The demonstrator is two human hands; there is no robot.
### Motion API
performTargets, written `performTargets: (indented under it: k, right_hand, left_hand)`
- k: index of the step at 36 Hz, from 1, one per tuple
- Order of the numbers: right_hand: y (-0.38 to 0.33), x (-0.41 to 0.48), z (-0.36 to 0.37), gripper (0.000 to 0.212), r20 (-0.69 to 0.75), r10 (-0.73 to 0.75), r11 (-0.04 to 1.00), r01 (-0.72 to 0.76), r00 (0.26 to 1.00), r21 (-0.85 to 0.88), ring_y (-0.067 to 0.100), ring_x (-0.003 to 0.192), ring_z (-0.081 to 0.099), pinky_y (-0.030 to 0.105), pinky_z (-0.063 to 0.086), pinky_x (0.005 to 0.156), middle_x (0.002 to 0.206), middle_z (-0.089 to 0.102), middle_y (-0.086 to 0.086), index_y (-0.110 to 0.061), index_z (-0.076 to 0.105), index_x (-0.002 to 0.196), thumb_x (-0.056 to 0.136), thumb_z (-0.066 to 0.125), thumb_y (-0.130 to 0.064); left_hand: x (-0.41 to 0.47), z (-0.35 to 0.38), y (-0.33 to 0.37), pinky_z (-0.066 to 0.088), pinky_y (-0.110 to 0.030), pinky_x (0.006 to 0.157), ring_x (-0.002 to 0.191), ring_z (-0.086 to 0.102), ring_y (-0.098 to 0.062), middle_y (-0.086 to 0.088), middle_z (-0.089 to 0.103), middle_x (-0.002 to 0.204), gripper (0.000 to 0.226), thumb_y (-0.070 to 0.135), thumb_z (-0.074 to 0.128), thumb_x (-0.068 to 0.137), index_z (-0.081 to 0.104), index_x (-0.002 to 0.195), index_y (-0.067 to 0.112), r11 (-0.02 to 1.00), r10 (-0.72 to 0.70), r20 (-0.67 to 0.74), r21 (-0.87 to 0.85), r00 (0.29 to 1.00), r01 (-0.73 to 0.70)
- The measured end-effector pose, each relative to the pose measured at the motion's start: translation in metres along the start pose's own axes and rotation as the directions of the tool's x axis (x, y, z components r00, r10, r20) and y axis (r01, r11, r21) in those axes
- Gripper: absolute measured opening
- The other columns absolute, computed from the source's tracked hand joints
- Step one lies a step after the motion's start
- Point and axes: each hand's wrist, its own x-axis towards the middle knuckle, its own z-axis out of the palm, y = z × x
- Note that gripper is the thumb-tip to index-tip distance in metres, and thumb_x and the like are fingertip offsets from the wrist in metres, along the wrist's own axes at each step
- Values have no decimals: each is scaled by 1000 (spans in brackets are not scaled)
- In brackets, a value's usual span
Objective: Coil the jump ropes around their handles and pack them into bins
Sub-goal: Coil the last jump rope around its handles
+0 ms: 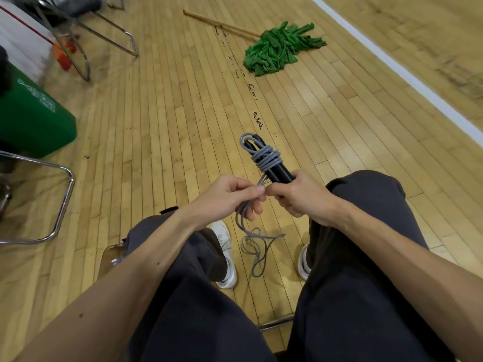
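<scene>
Two black jump rope handles (pixel 277 170) lie together, pointing up and to the left. My right hand (pixel 300 197) grips their near ends. Several turns of grey rope (pixel 266 158) wrap round the handles' middle, and a loop sticks out at the far tip. My left hand (pixel 226 197) pinches the loose grey strands just left of the handles. The rest of the rope (pixel 254 245) hangs from that hand and trails on the floor between my feet.
I sit with both knees in dark trousers below my hands. A green bin (pixel 31 121) stands at the left, beside metal chair legs (pixel 56 202). A green mop (pixel 281 48) lies on the wooden floor ahead. A white floor line (pixel 407 74) runs at the right.
</scene>
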Motion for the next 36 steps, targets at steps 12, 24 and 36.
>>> performTargets:
  k: [12, 24, 36]
  right_hand:
    - [5, 10, 0, 19, -160, 84, 990, -100, 984, -95, 9, 41, 32, 23, 27, 39, 54, 42, -6, -12, 52, 82, 90, 68, -17]
    - [10, 17, -2, 20, -195, 163, 971, -192, 967, -143, 9, 40, 32, 22, 27, 37, 61, 47, 1, -12, 60, 104, 91, 73, -20]
    - [16, 18, 3, 24, -80, 330, 894, -339, 940, -292, 9, 41, 34, 21, 29, 38, 59, 48, 0, -8, 59, 105, 92, 71, -25]
  left_hand:
    - [-13, -6, -10, 52, -28, 62, 59, 62, -19, -10, 68, 67, 33, 30, 58, 100, 70, 89, 2, 997, -78, -12, 7, 997, 78]
    - [-32, 3, -5, 33, -25, 51, 49, 44, -6, 9, 49, 56, 29, 43, 60, 98, 62, 76, 24, 796, 18, -209, 595, 978, 113]
    - [-38, 7, 27, 50, -34, 65, 80, 61, -23, -3, 65, 93, 31, 32, 48, 105, 44, 134, 22, 251, 264, -102, 967, 959, 33]
